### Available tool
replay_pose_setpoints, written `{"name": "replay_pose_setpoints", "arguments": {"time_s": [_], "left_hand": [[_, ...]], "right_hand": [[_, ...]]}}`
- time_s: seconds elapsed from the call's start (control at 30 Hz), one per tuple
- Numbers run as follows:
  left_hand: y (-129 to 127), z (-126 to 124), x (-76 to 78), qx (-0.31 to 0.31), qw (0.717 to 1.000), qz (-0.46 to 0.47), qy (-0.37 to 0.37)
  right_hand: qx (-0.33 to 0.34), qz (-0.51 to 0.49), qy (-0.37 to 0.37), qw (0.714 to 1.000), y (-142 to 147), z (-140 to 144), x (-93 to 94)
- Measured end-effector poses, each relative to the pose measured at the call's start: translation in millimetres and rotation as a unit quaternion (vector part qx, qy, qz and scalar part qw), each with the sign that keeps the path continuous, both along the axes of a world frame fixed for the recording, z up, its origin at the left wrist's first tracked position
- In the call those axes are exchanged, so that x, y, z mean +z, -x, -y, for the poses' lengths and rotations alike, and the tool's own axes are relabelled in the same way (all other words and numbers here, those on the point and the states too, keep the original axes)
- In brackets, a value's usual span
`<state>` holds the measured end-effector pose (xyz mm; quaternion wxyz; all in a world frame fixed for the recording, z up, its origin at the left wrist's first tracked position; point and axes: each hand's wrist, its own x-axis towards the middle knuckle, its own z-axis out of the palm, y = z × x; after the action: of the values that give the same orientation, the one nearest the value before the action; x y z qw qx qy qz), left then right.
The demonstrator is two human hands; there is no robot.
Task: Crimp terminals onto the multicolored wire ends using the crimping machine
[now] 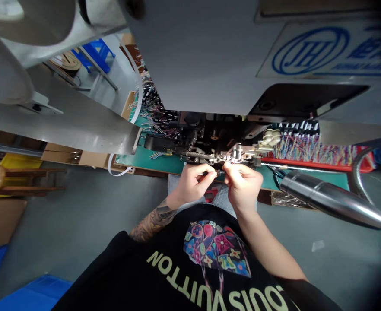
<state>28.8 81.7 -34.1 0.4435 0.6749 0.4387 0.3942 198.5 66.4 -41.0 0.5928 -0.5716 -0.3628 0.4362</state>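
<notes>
My left hand (193,182) and my right hand (242,183) meet in front of a dark machine mechanism (210,142), just above the green mat (164,164). Both pinch a small dark wire piece (219,172) between thumb and fingers, held right at the mechanism's front. The piece is tiny and partly hidden by my fingertips. My left forearm is tattooed.
A large grey machine housing (210,56) hangs over the bench. Bundles of coloured wires (307,149) lie at the right, more wires (154,112) at the left back. A metal lamp tube (333,201) juts in from the right. A wooden stool (2,179) and cardboard boxes stand left.
</notes>
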Motion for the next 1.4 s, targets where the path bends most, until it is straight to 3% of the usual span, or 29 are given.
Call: {"name": "replay_pose_setpoints", "arguments": {"time_s": [0.53,0.7,0.8,0.87,0.93,1.03,1.23,1.4], "left_hand": [[3,3,-2.5,0.045,0.996,0.010,-0.075],[11,-1,2.5,-0.017,0.998,0.016,-0.059],[14,-2,4.5,-0.044,0.998,0.021,-0.035],[15,-2,3.9,-0.047,0.998,0.024,-0.021],[14,0,2.4,-0.036,0.999,0.030,-0.010],[12,3,0.8,-0.014,0.999,0.028,-0.011],[5,6,1.5,0.022,0.994,-0.048,-0.096],[2,5,1.8,0.036,0.987,-0.070,-0.143]], "right_hand": [[0.007,-0.007,0.009,1.000,-2,0,-3.2],[0.093,-0.015,0.037,0.995,-16,3,-5.2],[0.194,-0.021,0.050,0.980,-23,3,2.4],[0.223,-0.005,0.047,0.974,-24,3,9.3],[0.200,0.028,0.026,0.979,-24,3,14.7],[0.114,0.085,-0.030,0.989,-19,5,16.7],[-0.067,0.118,-0.054,0.989,-6,5,11.5],[-0.062,0.114,-0.017,0.991,-3,0,11.7]]}}
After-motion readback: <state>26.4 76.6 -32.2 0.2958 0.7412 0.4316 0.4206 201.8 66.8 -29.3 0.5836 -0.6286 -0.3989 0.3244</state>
